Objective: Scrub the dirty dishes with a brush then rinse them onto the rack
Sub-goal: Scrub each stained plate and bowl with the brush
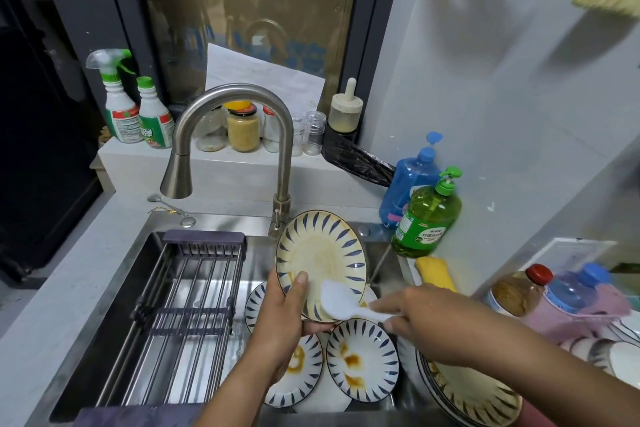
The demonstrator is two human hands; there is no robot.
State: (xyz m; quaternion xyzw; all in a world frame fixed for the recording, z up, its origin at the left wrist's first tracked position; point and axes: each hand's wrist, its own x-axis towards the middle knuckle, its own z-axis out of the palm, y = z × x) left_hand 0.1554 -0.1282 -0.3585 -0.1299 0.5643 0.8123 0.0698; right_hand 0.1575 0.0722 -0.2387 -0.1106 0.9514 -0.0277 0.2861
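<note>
Brushed-metal faucet (239, 107) — glossy glazed plate (322, 253) — white plastic brush (341, 302)

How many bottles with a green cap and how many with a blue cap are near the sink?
Green cap: 3, namely spray bottle, cleaner bottle, green soap bottle
Blue cap: 2, namely blue pump bottle, clear bottle
Total: 5

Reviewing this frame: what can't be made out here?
Head view only:
- Bristles of the white brush: they face the held plate, and the head is motion-blurred.
- Left hand fingers: behind that plate.
- Plate stack at lower right: covered by the right hand's forearm, cut by the frame edge.
</note>
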